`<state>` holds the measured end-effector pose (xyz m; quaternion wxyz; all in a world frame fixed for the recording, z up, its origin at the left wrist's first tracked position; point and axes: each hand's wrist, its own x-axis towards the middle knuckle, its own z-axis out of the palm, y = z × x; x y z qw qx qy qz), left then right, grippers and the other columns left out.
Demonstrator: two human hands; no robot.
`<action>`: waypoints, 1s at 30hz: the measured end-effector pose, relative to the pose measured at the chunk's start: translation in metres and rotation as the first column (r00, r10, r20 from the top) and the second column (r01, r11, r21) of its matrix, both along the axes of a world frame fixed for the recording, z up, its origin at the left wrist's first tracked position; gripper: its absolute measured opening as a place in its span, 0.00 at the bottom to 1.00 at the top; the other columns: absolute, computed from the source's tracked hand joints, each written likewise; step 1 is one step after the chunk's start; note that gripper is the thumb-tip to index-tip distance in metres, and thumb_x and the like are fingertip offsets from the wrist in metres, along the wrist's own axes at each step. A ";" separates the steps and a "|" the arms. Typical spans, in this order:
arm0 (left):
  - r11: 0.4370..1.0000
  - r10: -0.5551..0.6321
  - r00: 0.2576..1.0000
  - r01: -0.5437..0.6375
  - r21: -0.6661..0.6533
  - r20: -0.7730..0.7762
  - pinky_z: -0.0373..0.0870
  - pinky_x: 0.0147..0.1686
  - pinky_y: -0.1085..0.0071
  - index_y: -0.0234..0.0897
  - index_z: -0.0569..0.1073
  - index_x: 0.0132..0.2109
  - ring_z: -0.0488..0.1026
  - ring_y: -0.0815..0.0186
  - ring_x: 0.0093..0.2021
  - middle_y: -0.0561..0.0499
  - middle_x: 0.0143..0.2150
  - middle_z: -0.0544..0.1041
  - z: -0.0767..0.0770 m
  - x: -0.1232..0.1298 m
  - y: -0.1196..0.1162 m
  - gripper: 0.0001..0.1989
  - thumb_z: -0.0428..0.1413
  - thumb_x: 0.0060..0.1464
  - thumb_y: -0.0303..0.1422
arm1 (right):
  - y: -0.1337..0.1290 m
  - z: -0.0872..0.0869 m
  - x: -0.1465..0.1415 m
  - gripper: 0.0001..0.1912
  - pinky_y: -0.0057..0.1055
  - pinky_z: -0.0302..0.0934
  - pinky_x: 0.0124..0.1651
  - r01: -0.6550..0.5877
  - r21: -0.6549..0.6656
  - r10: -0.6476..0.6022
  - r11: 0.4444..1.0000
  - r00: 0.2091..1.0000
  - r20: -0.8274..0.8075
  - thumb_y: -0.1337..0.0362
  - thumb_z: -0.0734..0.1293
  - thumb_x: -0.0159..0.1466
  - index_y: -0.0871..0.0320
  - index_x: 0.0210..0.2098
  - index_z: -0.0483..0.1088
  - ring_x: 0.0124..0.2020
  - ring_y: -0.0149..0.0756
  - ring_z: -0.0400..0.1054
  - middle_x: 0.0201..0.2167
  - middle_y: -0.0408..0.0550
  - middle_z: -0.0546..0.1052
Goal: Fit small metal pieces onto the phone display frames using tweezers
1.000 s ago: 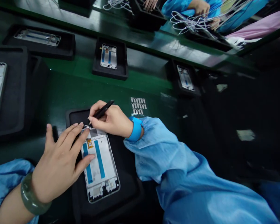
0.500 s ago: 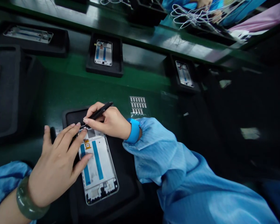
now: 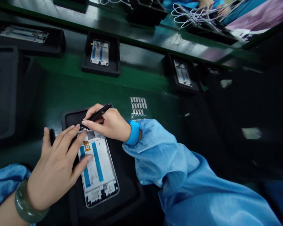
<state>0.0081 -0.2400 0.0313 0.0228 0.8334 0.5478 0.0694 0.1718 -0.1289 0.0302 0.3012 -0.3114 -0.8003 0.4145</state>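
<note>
Right hand pinches black tweezers between thumb and fingers, tips at the top edge of a phone frame lying in a black tray. Left hand, spread open and gripping nothing, lies over the frame's upper left corner. Beyond sits a sheet of small labels.

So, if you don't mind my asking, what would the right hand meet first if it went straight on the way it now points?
Most likely the top end of the phone frame: the tips of the black tweezers in the right hand sit right at it, with the left hand close beside, though depth is hard to judge.
</note>
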 end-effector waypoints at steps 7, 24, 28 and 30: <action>1.000 0.001 1.000 -0.001 -0.008 -0.003 0.44 0.56 0.36 0.35 0.60 0.59 0.60 0.48 0.58 0.38 0.58 0.64 -0.001 -0.001 -0.001 0.27 0.46 0.56 0.43 | -0.002 0.000 0.000 0.09 0.22 0.63 0.35 -0.001 0.034 0.001 0.999 1.000 -0.011 0.61 0.65 0.59 0.62 0.33 0.67 0.29 0.25 0.68 0.31 0.43 0.72; 1.000 -0.008 1.000 0.008 -0.001 0.005 0.46 0.55 0.36 0.36 0.60 0.59 0.61 0.47 0.57 0.38 0.58 0.64 -0.002 -0.002 0.000 0.26 0.46 0.56 0.43 | -0.003 -0.004 0.001 0.08 0.22 0.64 0.35 -0.031 0.101 0.033 0.994 0.999 -0.018 0.62 0.64 0.61 0.62 0.33 0.67 0.29 0.24 0.68 0.31 0.44 0.72; 1.000 -0.008 1.000 0.008 0.005 0.015 0.46 0.55 0.37 0.35 0.61 0.58 0.61 0.47 0.57 0.38 0.57 0.65 -0.004 -0.001 0.000 0.26 0.46 0.55 0.43 | -0.004 -0.004 0.001 0.09 0.24 0.64 0.36 -0.048 0.153 0.044 0.987 0.999 0.029 0.61 0.63 0.61 0.62 0.33 0.66 0.30 0.25 0.68 0.33 0.46 0.73; 1.000 -0.008 1.000 0.008 0.008 0.015 0.46 0.56 0.37 0.35 0.61 0.58 0.61 0.47 0.57 0.38 0.57 0.65 -0.004 -0.001 0.000 0.26 0.46 0.55 0.43 | -0.005 -0.004 -0.001 0.09 0.23 0.63 0.36 -0.037 0.138 0.031 0.990 0.999 0.045 0.61 0.63 0.61 0.62 0.33 0.66 0.30 0.25 0.68 0.33 0.45 0.72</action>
